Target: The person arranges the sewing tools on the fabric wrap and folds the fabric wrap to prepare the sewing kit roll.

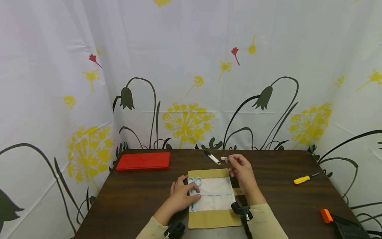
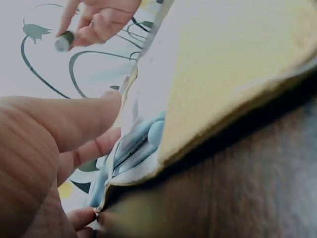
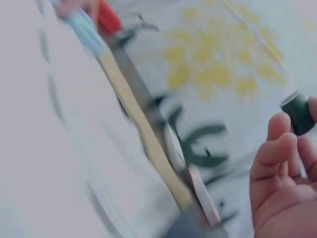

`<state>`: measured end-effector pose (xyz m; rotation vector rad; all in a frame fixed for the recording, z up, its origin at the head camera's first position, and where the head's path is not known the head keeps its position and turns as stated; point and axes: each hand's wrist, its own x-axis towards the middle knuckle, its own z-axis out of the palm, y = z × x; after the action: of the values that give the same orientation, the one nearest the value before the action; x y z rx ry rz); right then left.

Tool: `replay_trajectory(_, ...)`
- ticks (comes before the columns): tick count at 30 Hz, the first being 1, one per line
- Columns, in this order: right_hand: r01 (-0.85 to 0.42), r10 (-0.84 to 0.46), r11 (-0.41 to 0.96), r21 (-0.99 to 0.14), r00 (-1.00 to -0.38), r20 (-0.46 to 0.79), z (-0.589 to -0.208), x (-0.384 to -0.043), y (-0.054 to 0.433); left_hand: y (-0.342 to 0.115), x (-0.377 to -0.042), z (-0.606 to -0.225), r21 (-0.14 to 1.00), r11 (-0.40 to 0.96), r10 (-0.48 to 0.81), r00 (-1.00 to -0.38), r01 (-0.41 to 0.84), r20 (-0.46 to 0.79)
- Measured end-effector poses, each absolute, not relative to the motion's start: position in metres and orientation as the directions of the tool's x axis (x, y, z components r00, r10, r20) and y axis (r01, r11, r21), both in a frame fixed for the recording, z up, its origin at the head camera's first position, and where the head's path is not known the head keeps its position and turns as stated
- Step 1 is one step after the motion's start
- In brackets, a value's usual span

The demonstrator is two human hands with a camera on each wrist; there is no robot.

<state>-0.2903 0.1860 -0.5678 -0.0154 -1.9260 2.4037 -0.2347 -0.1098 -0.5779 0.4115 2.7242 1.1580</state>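
Right-wrist view: right hand (image 3: pixel 287 183) pinches green spool (image 3: pixel 298 114), axis steep, pale end topmost; left hand (image 1: pixel 180 196) lies relaxed.

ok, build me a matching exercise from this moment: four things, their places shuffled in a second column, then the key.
Things:
1. green spool
2. blue scissors
3. red case
4. yellow screwdriver

Places:
A. back left of the table
B. on the open fabric organiser, by the left hand
C. right side of the table
D. pinched in the right hand

Pairs: 1-D, 2-B, 3-A, 4-C
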Motion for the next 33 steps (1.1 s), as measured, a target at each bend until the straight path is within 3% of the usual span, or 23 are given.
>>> replay_trajectory(3, 0.034, -0.046, -0.270, -0.962, -0.999, -0.022, -0.571, -0.290, 0.170, -0.104, -0.239, -0.584, 0.718, 0.669, 0.274, -0.962, 0.190, 0.000)
replay_trajectory(7, 0.128, -0.198, -0.307, -0.943, -0.978, -0.068, -0.586, -0.287, 0.156, -0.105, -0.243, -0.591, 0.751, 0.611, 0.337, -0.941, 0.252, 0.041)
replay_trajectory(15, 0.151, -0.497, -0.145, -0.978, -0.866, -0.060, -0.609, -0.280, 0.143, -0.110, -0.246, -0.599, 0.756, 0.571, 0.407, -0.910, 0.320, 0.078)
replay_trajectory(21, 0.136, -0.559, -0.029, -0.990, -0.823, -0.097, -0.613, -0.277, 0.140, -0.109, -0.243, -0.600, 0.756, 0.581, 0.384, -0.921, 0.301, 0.071)
replay_trajectory(33, 0.056, -0.576, 0.045, -0.997, -0.814, -0.072, -0.605, -0.281, 0.136, -0.112, -0.244, -0.589, 0.767, 0.573, 0.410, -0.911, 0.290, 0.038)
